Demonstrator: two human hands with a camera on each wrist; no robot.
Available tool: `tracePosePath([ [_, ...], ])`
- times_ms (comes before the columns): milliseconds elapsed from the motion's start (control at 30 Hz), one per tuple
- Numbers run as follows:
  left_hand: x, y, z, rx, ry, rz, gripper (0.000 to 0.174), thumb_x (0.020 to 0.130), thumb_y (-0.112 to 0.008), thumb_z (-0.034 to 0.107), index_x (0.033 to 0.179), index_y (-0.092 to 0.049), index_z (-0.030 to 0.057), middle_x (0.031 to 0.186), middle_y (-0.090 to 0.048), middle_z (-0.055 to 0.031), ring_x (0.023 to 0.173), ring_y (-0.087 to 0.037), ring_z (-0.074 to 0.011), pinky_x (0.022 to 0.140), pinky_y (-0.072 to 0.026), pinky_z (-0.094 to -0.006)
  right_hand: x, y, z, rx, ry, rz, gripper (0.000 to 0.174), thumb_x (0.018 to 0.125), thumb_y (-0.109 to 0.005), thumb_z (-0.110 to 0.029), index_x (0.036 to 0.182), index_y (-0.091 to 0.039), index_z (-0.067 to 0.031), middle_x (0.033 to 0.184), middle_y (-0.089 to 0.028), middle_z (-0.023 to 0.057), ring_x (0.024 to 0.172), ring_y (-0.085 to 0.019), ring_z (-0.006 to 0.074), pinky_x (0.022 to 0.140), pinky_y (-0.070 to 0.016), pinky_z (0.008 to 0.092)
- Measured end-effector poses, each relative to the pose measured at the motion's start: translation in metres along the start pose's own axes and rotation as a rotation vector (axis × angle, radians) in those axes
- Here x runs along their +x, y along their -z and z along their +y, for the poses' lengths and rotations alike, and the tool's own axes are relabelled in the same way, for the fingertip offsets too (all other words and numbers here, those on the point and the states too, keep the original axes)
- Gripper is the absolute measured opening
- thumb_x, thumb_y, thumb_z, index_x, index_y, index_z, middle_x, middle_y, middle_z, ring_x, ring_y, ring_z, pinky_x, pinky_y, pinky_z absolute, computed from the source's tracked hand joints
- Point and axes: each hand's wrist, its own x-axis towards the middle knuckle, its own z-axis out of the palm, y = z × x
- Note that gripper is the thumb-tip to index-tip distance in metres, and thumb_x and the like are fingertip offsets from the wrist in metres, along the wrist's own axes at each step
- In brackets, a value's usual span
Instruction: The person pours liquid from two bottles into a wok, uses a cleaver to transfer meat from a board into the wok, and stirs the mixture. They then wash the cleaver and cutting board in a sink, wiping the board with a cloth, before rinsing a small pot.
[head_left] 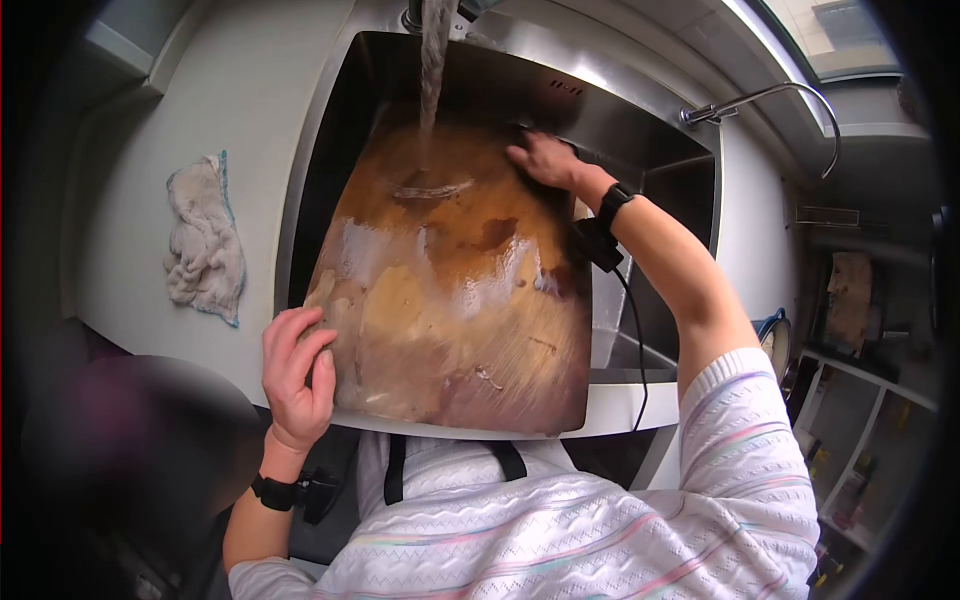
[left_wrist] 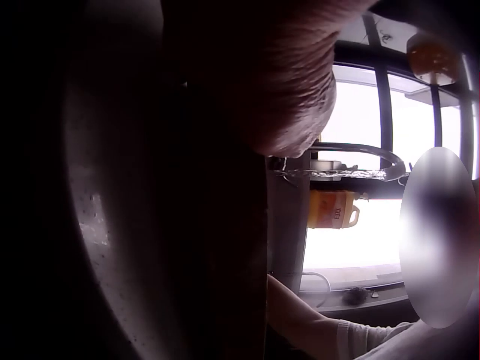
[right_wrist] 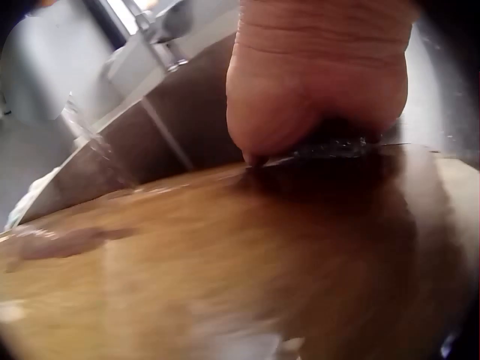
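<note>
A large, wet wooden cutting board (head_left: 450, 340) lies slanted across the sink, its near end over the front rim and its far end down in the basin. Water (head_left: 434, 80) pours from the tap onto the far part and spreads over the stained wood. My left hand (head_left: 298, 375) grips the board's left edge near the front corner, fingers bent at the wood. At the far right edge my right hand (head_left: 553, 162) holds the board, thumb on its top face. In the right wrist view the fingertips are hidden behind the palm and dark shadow.
The steel sink (head_left: 680, 180) surrounds the board. A crumpled cloth (head_left: 205, 240) lies on the left counter (head_left: 130, 200). A thin curved spout (head_left: 790, 90) rises at the back right. A yellow jug (left_wrist: 330, 210) stands by the window. A black cable (head_left: 640, 350) hangs from the right wrist.
</note>
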Motion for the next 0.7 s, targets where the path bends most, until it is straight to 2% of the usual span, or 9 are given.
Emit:
tracePosePath([
  [67,0.0,0.0,-0.001,-0.016,-0.006,0.006,0.018,0.076,-0.055,0.001,0.093,-0.061,-0.0011,0.109,-0.057,-0.0166,0.105,-0.05,-0.0364,0.092,-0.0401,-0.0417,-0.009,0.005,-0.056,0.023,0.092,-0.011,0.064,0.09,-0.042,-0.052,0.128,-0.043,-0.0005,0.137,-0.038,0.0245,0.13,-0.033,0.0368,0.105,-0.0321,0.0461],
  [100,-0.001,0.0,-0.002,-0.012,-0.017,0.013,0.018,0.076,-0.055,0.001,0.093,-0.061,-0.001,0.109,-0.057,-0.0166,0.105,-0.05,-0.0364,0.092,-0.0401,-0.0417,-0.024,0.013,-0.09,0.068,0.151,-0.151,0.067,0.092,-0.042,-0.05,0.132,-0.039,0.0038,0.142,-0.032,0.0244,0.135,-0.023,0.039,0.111,-0.0218,0.0438],
  [200,-0.003,-0.001,-0.004,-0.032,-0.037,0.015,0.018,0.076,-0.055,0.001,0.093,-0.061,-0.0006,0.109,-0.057,-0.0166,0.105,-0.05,-0.0362,0.092,-0.0404,-0.0416,-0.086,0.009,-0.155,0.065,0.462,-0.076,0.061,0.091,-0.047,-0.04,0.131,-0.039,0.0051,0.141,-0.033,0.0246,0.134,-0.021,0.0436,0.11,-0.0235,0.0456],
  [267,-0.003,0.001,-0.006,-0.031,-0.06,0.025,0.018,0.077,-0.055,0.001,0.093,-0.061,-0.0006,0.11,-0.057,-0.0164,0.105,-0.05,-0.036,0.091,-0.0406,-0.0416,-0.133,0.025,-0.181,0.209,0.571,-0.198,0.058,0.089,-0.053,-0.03,0.131,-0.038,0.0059,0.138,-0.036,0.0249,0.134,-0.022,0.0433,0.108,-0.0256,0.046],
  [400,-0.003,0.001,-0.008,-0.041,-0.073,0.027,0.017,0.077,-0.056,0.002,0.093,-0.062,0.0002,0.11,-0.056,-0.0156,0.105,-0.05,-0.0359,0.091,-0.0407,-0.0416,-0.233,0.018,-0.185,0.088,0.77,-0.16,0.057,0.09,-0.05,-0.031,0.133,-0.037,0.0049,0.143,-0.033,0.0194,0.137,-0.022,0.0339,0.111,-0.0212,0.0454],
  [467,-0.003,0.002,-0.009,-0.039,-0.076,0.017,0.016,0.079,-0.055,0.003,0.093,-0.061,-0.0002,0.111,-0.056,-0.0157,0.106,-0.05,-0.0351,0.092,-0.0398,-0.0409,-0.237,0.018,-0.154,-0.034,0.701,-0.169,0.056,0.091,-0.048,-0.032,0.136,-0.036,-0.0005,0.145,-0.031,0.0147,0.138,-0.022,0.0292,0.11,-0.0205,0.0476],
  [533,-0.005,0.003,-0.009,-0.031,-0.075,0.004,0.015,0.081,-0.054,0.005,0.093,-0.061,-0.0007,0.112,-0.056,-0.0158,0.106,-0.05,-0.0343,0.093,-0.039,-0.0402,-0.214,0.03,-0.114,-0.071,0.442,-0.173,0.054,0.093,-0.045,-0.035,0.137,-0.036,-0.0057,0.148,-0.028,0.0112,0.138,-0.022,0.0277,0.11,-0.0191,0.0504],
  [600,-0.004,0.003,-0.008,-0.039,-0.067,-0.004,0.015,0.081,-0.054,0.004,0.093,-0.061,-0.0005,0.112,-0.056,-0.0159,0.106,-0.049,-0.0346,0.093,-0.0391,-0.0403,-0.177,0.017,-0.059,-0.029,0.226,-0.014,0.053,0.094,-0.043,-0.036,0.137,-0.036,-0.0073,0.148,-0.028,0.0113,0.138,-0.023,0.0287,0.109,-0.0192,0.0534],
  [700,-0.004,0.003,-0.008,-0.049,-0.07,0.007,0.015,0.08,-0.054,0.004,0.093,-0.061,-0.0003,0.112,-0.056,-0.0159,0.106,-0.049,-0.0345,0.093,-0.0391,-0.0405,-0.131,0.011,-0.029,-0.017,0.136,-0.008,0.054,0.094,-0.043,-0.036,0.137,-0.035,-0.004,0.147,-0.028,0.015,0.137,-0.023,0.0314,0.109,-0.0199,0.0512],
])
